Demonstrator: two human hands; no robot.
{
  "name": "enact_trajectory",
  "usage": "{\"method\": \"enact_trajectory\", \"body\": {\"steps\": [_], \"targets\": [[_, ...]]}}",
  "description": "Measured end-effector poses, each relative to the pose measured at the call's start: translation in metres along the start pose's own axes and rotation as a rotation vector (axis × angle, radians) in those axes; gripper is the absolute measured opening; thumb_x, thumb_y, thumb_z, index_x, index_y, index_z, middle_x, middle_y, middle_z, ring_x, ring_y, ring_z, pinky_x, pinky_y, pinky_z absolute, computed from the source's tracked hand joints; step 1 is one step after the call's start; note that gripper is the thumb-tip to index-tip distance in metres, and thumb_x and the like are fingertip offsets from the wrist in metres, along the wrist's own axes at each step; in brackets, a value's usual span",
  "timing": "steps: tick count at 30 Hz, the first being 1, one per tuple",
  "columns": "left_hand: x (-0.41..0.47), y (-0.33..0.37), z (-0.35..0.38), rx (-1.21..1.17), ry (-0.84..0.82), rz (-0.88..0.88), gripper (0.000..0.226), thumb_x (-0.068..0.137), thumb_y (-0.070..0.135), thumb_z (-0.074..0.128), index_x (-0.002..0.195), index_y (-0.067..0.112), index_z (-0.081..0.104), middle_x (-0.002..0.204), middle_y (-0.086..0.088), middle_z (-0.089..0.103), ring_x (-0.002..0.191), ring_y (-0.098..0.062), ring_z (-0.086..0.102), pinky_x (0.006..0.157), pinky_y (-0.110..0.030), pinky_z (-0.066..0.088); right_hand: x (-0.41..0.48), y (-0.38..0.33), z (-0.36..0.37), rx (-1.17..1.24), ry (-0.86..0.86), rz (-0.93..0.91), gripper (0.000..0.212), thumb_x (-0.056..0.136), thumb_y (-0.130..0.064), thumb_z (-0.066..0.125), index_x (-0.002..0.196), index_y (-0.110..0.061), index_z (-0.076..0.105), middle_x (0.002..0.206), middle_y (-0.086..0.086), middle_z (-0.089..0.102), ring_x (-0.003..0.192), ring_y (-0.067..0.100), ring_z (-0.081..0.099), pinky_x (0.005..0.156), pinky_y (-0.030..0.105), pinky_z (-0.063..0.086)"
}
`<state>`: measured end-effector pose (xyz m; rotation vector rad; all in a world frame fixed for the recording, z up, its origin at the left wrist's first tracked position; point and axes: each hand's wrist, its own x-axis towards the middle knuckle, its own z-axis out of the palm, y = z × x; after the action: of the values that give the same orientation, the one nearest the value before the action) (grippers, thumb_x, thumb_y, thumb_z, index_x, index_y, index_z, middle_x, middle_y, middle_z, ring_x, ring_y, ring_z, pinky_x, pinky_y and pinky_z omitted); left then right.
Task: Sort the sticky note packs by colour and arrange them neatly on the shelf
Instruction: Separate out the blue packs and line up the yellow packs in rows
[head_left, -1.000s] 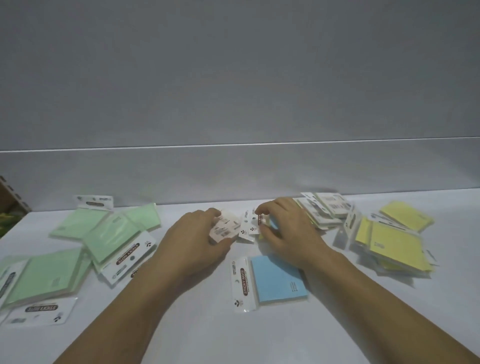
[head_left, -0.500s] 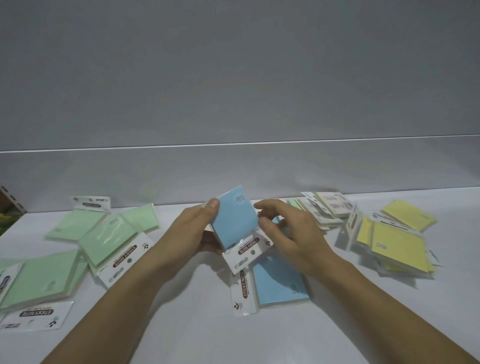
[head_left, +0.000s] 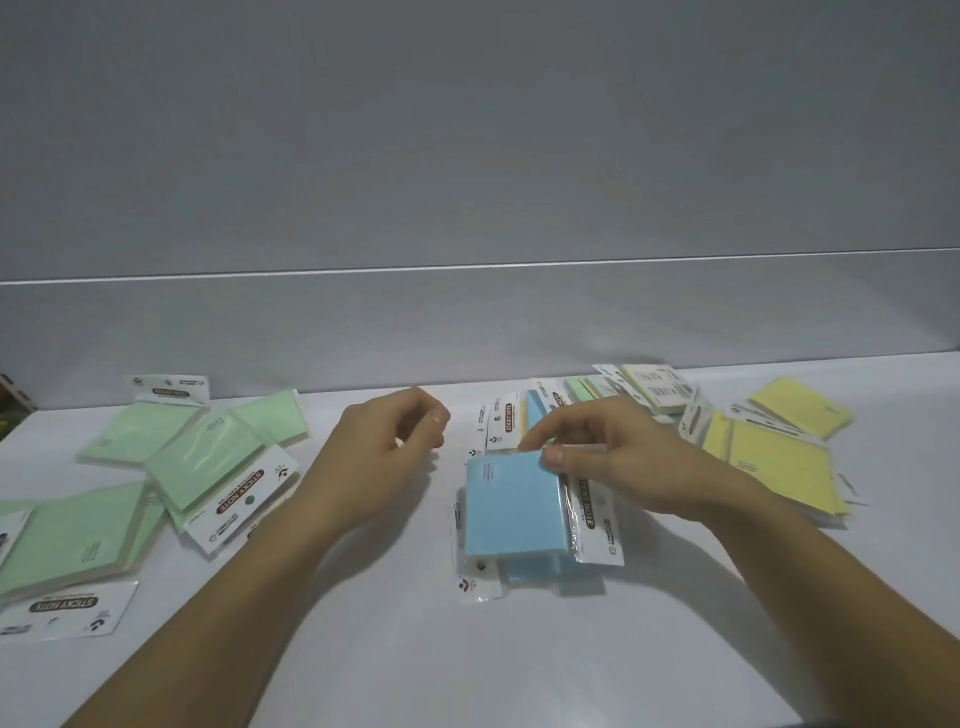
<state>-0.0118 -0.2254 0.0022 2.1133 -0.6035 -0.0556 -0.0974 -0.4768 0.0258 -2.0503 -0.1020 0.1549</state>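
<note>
My right hand (head_left: 618, 457) pinches the far edge of a blue sticky note pack (head_left: 511, 506) between thumb and fingers. That pack lies on top of a second blue pack (head_left: 535, 574) in the middle of the white shelf (head_left: 389, 649). A third blue pack (head_left: 535, 415) shows just behind my fingers. My left hand (head_left: 384, 457) hovers to the left of the blue stack, fingers loosely curled, holding nothing. Several green packs (head_left: 208, 467) lie scattered at the left. Several yellow packs (head_left: 779, 462) lie overlapped at the right.
A small mixed pile of packs (head_left: 649, 387), some face down, sits at the back right against the grey back panel (head_left: 467, 322). One green pack's white header (head_left: 171, 389) leans on that panel at the far left.
The blue pack that both hands held up half a second ago now lies on the other blue pack. My left hand has let go and drawn back to the left.
</note>
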Motion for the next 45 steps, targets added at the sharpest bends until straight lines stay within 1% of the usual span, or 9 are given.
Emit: {"method": "enact_trajectory", "body": {"steps": [4, 8, 11, 16, 19, 22, 30, 37, 45], "targets": [[-0.002, -0.007, 0.018, 0.229, -0.024, 0.095, 0.013, 0.098, 0.032, 0.055, 0.107, 0.036, 0.063, 0.099, 0.017, 0.068, 0.089, -0.003, 0.064, 0.076, -0.025, 0.048, -0.009, -0.005, 0.008, -0.21, 0.026, 0.087, 0.006, 0.09, -0.029, 0.075, 0.096, -0.029, 0.074, 0.086, -0.003, 0.076, 0.084, 0.008, 0.072, 0.081, 0.03, 0.056], [0.005, -0.014, 0.029, 0.317, -0.108, 0.188, 0.034, 0.102, 0.029, 0.053, 0.135, 0.029, 0.054, 0.132, 0.016, 0.058, 0.117, -0.005, 0.052, 0.09, -0.02, 0.037, -0.021, -0.009, 0.015, -0.643, 0.199, 0.133, 0.027, 0.083, -0.056, 0.073, 0.098, -0.035, 0.066, 0.085, -0.018, 0.068, 0.08, 0.0, 0.063, 0.073, 0.034, 0.054], [0.008, -0.016, 0.034, 0.335, -0.151, 0.208, 0.038, 0.104, 0.033, 0.049, 0.142, 0.033, 0.047, 0.141, 0.015, 0.053, 0.123, -0.007, 0.05, 0.098, -0.027, 0.042, -0.02, -0.008, 0.006, -0.71, 0.305, 0.057, 0.025, 0.086, -0.054, 0.07, 0.101, -0.034, 0.065, 0.084, -0.02, 0.065, 0.084, 0.004, 0.06, 0.075, 0.035, 0.053], [0.011, -0.012, 0.038, 0.304, -0.158, 0.193, 0.038, 0.106, 0.038, 0.041, 0.144, 0.034, 0.045, 0.14, 0.016, 0.054, 0.122, -0.004, 0.049, 0.101, -0.035, 0.044, 0.01, 0.009, -0.016, -0.843, 0.253, -0.129, 0.046, 0.086, -0.038, 0.07, 0.13, -0.032, 0.056, 0.13, -0.008, 0.055, 0.129, 0.017, 0.039, 0.106, 0.044, 0.04], [0.009, -0.012, 0.038, 0.307, -0.162, 0.182, 0.038, 0.106, 0.036, 0.041, 0.145, 0.034, 0.044, 0.139, 0.015, 0.055, 0.123, -0.006, 0.049, 0.102, -0.036, 0.044, 0.026, 0.018, -0.019, -0.835, 0.076, -0.044, 0.083, 0.081, -0.048, 0.069, 0.153, -0.04, 0.027, 0.159, -0.014, 0.027, 0.152, 0.011, 0.008, 0.121, 0.049, 0.015], [0.009, -0.012, 0.037, 0.288, -0.154, 0.162, 0.038, 0.106, 0.032, 0.042, 0.143, 0.034, 0.045, 0.134, 0.012, 0.06, 0.122, -0.009, 0.051, 0.1, -0.035, 0.044, 0.038, 0.021, -0.018, -0.828, -0.013, 0.031, 0.096, 0.079, -0.051, 0.069, 0.157, -0.041, 0.013, 0.165, -0.015, 0.018, 0.155, 0.01, -0.002, 0.125, 0.053, 0.003], [0.013, -0.016, 0.033, 0.273, -0.127, 0.139, 0.038, 0.104, 0.02, 0.044, 0.141, 0.028, 0.048, 0.129, 0.012, 0.065, 0.118, -0.011, 0.055, 0.098, -0.032, 0.045, 0.062, 0.012, -0.026, -0.767, -0.016, -0.034, 0.093, 0.067, -0.061, 0.076, 0.147, -0.046, 0.031, 0.142, -0.013, 0.051, 0.131, 0.016, 0.046, 0.108, 0.045, 0.041], [0.018, -0.028, 0.027, 0.413, -0.08, 0.175, 0.028, 0.102, 0.025, 0.048, 0.127, 0.031, 0.059, 0.116, 0.018, 0.065, 0.107, -0.012, 0.054, 0.084, -0.03, 0.042, 0.035, -0.009, -0.022, -0.517, 0.104, -0.214, 0.081, 0.066, -0.05, 0.088, 0.137, -0.038, 0.05, 0.126, -0.019, 0.057, 0.117, 0.003, 0.054, 0.1, 0.027, 0.045], [0.017, -0.027, 0.025, 0.432, -0.076, 0.152, 0.027, 0.101, 0.027, 0.05, 0.125, 0.028, 0.06, 0.122, 0.014, 0.065, 0.112, -0.014, 0.055, 0.094, -0.041, 0.048, -0.005, -0.027, 0.019, -0.824, -0.143, -0.226, 0.087, 0.071, -0.072, 0.074, 0.146, -0.041, 0.042, 0.13, -0.016, 0.054, 0.119, 0.006, 0.048, 0.102, 0.031, 0.042]]}}
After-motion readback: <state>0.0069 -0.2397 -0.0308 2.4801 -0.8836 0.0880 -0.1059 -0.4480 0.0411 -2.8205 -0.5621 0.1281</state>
